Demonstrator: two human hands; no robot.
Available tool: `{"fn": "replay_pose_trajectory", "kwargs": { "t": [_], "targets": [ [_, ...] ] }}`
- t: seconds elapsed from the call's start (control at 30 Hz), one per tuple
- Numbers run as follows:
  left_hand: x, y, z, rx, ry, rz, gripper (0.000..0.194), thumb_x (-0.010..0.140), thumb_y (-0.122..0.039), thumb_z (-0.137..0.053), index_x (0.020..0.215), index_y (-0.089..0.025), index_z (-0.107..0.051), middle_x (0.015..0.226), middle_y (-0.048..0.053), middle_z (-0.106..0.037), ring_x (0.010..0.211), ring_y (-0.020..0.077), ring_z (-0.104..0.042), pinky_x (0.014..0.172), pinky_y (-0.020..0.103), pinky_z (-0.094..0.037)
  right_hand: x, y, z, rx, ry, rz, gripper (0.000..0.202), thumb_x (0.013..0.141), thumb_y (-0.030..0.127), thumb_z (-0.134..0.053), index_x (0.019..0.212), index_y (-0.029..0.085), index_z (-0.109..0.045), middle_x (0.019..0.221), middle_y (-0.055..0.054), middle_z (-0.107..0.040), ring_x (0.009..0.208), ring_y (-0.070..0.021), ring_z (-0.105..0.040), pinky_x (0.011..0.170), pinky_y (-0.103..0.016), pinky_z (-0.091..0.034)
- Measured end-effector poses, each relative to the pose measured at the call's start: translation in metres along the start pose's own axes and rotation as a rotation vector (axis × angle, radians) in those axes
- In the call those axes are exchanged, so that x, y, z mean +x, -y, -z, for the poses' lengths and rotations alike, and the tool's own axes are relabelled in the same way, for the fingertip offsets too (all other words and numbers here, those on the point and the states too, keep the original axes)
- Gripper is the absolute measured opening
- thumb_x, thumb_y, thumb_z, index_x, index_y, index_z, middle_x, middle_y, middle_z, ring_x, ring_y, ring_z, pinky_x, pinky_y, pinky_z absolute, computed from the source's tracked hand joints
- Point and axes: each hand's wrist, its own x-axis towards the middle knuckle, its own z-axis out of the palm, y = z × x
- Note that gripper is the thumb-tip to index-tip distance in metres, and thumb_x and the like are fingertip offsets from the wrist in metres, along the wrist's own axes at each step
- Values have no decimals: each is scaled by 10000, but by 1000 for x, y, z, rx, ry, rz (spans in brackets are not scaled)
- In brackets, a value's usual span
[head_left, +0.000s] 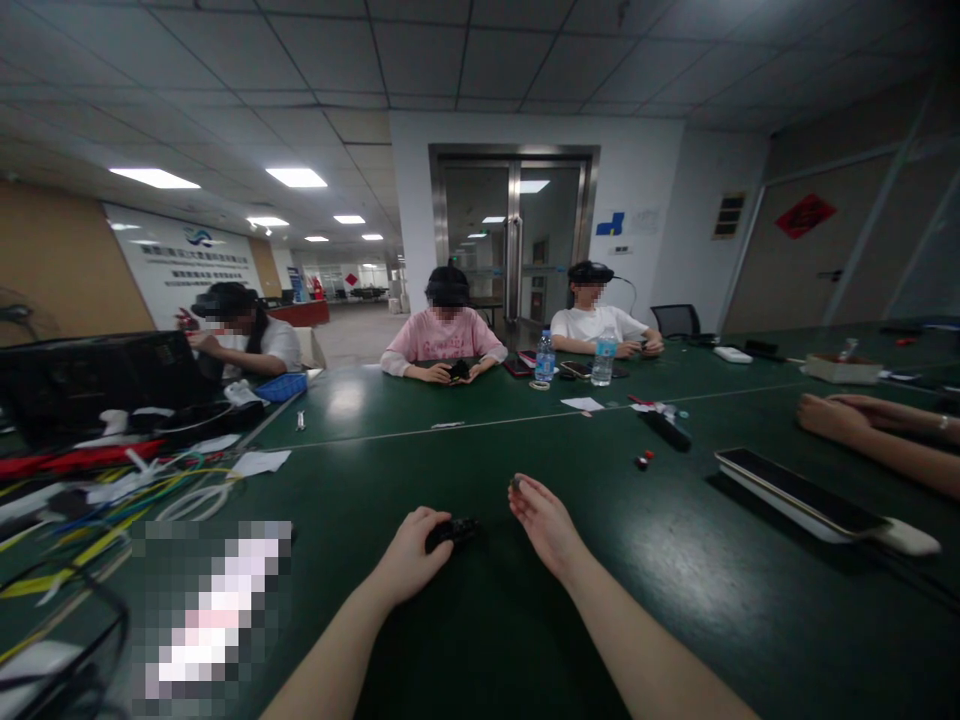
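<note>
On the green table [480, 650], my left hand [415, 552] is closed around one end of a small black object [455, 531], whose kind I cannot make out. The thumb lies along its near side and the fingers along its far side. My right hand [541, 520] is raised a little to the right of it, palm turned inward. Between its thumb and fingertips is a tiny dark piece [515, 483], too small to name. The two hands are apart.
Tangled cables [187, 500] and a blurred-out panel [225, 610] lie at left. To the right are a phone on a white box [799, 492], a black tool [666, 430] and another person's hands [840, 415]. Water bottles [602, 360] stand farther back, near seated people [446, 335].
</note>
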Motion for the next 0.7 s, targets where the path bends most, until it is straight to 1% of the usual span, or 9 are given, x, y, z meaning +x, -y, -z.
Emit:
{"fn": "replay_pose_trajectory", "kwargs": {
  "t": [0.23, 0.47, 0.6, 0.7],
  "targets": [
    [-1, 0, 0, -2, -8, -6, 433, 817, -405, -500, 1208, -224, -533, 1196, 60, -527, 1099, 225, -482, 958, 352, -383, -1, 3, 1, 51, 3, -36, 333, 695, 385, -683, 987, 235, -624, 1009, -42, -652, 1008, -215, -599, 872, -355, -496],
    [0, -1, 0, 19, -21, -35, 417, 812, -385, -511, 1189, -209, -550, 1164, 65, -544, 1101, 222, -478, 976, 347, -367, -1, 3, 0, 41, -5, -8, 345, 680, 400, -691, 964, 215, -623, 987, -53, -661, 996, -224, -606, 850, -360, -501],
    [-2, -3, 1, -5, -14, -15, 425, 810, -393, -515, 1197, -220, -543, 1177, 59, -537, 1098, 226, -485, 961, 346, -382, 2, -1, 3, -6, -1, -12, 355, 705, 426, -661, 997, 228, -619, 1016, -53, -653, 1004, -223, -604, 849, -362, -511],
    [-2, -2, 1, -12, -8, -10, 425, 813, -395, -509, 1200, -223, -540, 1188, 56, -534, 1103, 226, -483, 963, 345, -381, 3, -3, 5, 9, 8, -23, 343, 720, 420, -650, 1009, 238, -617, 1026, -46, -650, 1008, -218, -601, 868, -363, -506]
  ]
}}
